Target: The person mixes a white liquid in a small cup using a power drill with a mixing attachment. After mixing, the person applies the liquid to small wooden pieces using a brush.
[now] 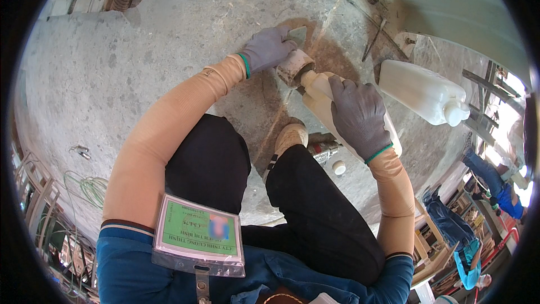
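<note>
My left hand (267, 50), in a grey glove with a green cuff, is closed round a small, stained, pale can (293, 67) tipped toward the right. Past its fingertips sticks a flat greyish blade like a scraper's (298, 35); its handle is hidden. My right hand (360, 117), gloved the same way, grips a translucent cream plastic jug (322, 110) from above. The jug lies tilted, with its neck at the can's mouth. Whether liquid is flowing I cannot tell. A loose white cap (338, 168) is on the floor beside the jug.
A second white jug (416, 91), capped, lies at the right. Between my shoe (291, 137) and the held jug is a red and silver tool (323, 149). Damp patches mark the concrete floor (163, 56). Green hose (93, 188) coils at the left; people (469, 256) are at the far right.
</note>
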Tool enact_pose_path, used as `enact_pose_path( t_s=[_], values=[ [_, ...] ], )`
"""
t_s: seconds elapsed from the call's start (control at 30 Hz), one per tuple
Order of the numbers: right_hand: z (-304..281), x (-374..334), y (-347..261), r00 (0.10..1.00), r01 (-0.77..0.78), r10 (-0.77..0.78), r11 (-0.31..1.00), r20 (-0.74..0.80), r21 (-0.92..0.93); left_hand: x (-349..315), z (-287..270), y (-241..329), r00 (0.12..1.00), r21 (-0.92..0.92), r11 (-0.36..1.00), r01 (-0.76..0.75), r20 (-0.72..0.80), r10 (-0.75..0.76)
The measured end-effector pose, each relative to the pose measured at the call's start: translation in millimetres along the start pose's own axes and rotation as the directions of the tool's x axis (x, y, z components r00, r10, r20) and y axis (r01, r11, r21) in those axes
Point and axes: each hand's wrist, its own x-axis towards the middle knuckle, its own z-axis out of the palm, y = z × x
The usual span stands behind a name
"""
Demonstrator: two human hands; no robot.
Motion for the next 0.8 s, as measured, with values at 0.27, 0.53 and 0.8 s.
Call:
enact_pose_path(
  t_s=[0.27, 0.53, 0.8],
  values=[
    [-2, 0, 1, 0.999, -0.025, 0.025, 0.999, 0.021, 0.033, 0, -1, -8, 0.982, -0.286, 0.948, 0.141, 0.163, -0.097],
    [0, 1, 9, 1.0, -0.001, 0.004, 0.994, -0.03, 0.113, -5, 0, -16, 0.947, -0.491, 0.824, 0.282, 0.281, -0.157],
    [-1, 2, 6, 0.998, -0.02, 0.026, 0.994, -0.051, 0.108, -7, 0, -22, 0.954, -0.403, 0.877, 0.261, 0.249, -0.169]
  ],
)
